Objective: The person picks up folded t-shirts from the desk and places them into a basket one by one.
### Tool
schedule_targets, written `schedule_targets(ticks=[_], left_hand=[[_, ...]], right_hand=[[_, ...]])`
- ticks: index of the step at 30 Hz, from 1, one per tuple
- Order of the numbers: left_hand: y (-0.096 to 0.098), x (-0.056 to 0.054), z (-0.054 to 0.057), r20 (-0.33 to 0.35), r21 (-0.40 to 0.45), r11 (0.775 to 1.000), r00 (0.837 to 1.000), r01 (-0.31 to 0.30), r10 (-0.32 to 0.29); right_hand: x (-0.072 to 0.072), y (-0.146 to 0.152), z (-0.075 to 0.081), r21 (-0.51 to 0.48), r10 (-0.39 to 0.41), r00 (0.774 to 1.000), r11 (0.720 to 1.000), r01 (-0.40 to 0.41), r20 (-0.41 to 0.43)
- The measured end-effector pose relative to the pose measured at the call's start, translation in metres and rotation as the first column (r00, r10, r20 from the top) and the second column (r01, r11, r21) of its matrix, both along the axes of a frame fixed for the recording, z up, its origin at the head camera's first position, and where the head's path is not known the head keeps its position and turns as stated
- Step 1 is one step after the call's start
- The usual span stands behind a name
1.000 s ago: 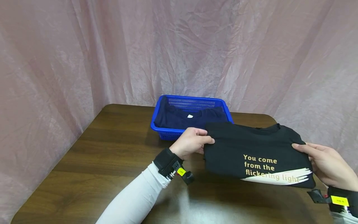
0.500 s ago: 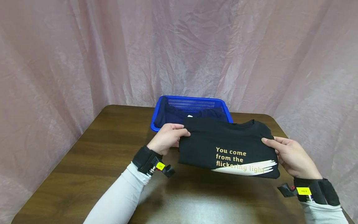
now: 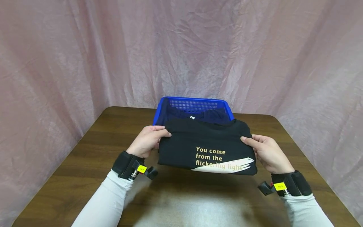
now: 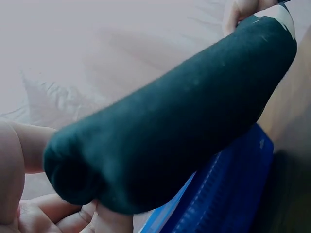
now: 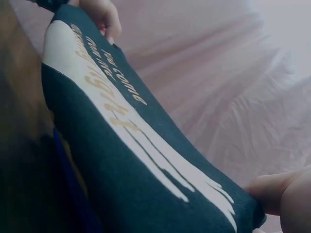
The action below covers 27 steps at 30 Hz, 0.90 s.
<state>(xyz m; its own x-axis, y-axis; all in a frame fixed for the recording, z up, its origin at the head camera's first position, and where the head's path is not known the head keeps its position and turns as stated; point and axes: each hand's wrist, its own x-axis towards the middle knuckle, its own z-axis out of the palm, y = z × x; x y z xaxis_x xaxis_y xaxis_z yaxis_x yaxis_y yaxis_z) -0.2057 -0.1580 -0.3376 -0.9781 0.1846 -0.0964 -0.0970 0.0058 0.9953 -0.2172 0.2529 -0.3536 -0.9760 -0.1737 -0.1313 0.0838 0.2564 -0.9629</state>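
A folded black T-shirt (image 3: 181, 148) with gold lettering and a white brush stroke is held up in front of me. My left hand (image 3: 147, 140) pinches its left edge, thumb on top and fingers beneath. At the opposite edge my right hand (image 3: 267, 153) grips it the same way. Behind the shirt stands a blue plastic basket (image 3: 195, 100), its front side hidden by the shirt in the head view. Inside lies a dark navy folded garment (image 3: 215, 115) with a small white label. In the left wrist view the black T-shirt (image 4: 170, 116) shows its rolled fold between thumb and fingers.
The brown wooden table (image 3: 85, 157) has rounded far corners, and the basket sits near its back edge. Pink curtains (image 3: 198, 47) hang close behind and on both sides. Each wrist wears a black strap with a small camera.
Both hands have carried the black T-shirt leftward and slightly up in the head view, from right of the basket to in front of it, covering the basket's front. The basket has stayed put.
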Motion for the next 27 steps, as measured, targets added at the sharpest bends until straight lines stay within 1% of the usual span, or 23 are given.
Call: schedule_targets(ticks=[4,6,9,12,15,18,19,24,27], left_hand=[[-0.013,0.0,0.001,-0.007,-0.013,0.999,1.0,-0.03,0.03],[-0.018,-0.001,0.002,-0.01,-0.019,0.999,0.999,-0.041,0.04],[-0.024,-0.005,0.003,-0.006,-0.027,0.998,0.998,-0.061,0.061],[-0.029,-0.012,0.005,-0.012,-0.053,0.995,0.996,-0.086,0.086],[-0.033,-0.023,0.009,-0.019,-0.07,0.993,0.996,-0.093,0.092],[-0.035,-0.036,0.013,-0.012,-0.071,0.993,0.996,-0.093,0.092],[-0.035,-0.041,0.014,-0.005,-0.071,0.993,0.996,-0.092,0.091],[-0.035,-0.064,0.017,0.042,-0.097,0.988,0.991,-0.123,0.128],[-0.034,-0.077,0.019,0.072,-0.087,0.987,0.987,-0.134,0.141]], right_hand=[[-0.008,-0.015,0.001,0.006,0.01,1.0,1.0,-0.01,0.0],[-0.013,-0.022,0.001,-0.008,0.024,1.0,1.0,-0.024,0.001],[-0.021,-0.031,0.003,-0.041,0.043,0.999,0.998,-0.043,0.002],[-0.031,-0.039,0.006,-0.057,0.054,0.999,0.997,-0.054,-0.002],[-0.045,-0.046,0.011,-0.05,0.051,0.999,0.997,-0.051,-0.013],[-0.059,-0.053,0.015,-0.038,0.042,0.999,0.998,-0.043,-0.029],[-0.064,-0.055,0.016,-0.038,0.04,0.999,0.998,-0.041,-0.032],[-0.086,-0.064,0.019,-0.025,0.006,0.999,1.0,-0.007,-0.052],[-0.097,-0.069,0.021,-0.03,-0.014,0.999,0.999,0.013,-0.052]])
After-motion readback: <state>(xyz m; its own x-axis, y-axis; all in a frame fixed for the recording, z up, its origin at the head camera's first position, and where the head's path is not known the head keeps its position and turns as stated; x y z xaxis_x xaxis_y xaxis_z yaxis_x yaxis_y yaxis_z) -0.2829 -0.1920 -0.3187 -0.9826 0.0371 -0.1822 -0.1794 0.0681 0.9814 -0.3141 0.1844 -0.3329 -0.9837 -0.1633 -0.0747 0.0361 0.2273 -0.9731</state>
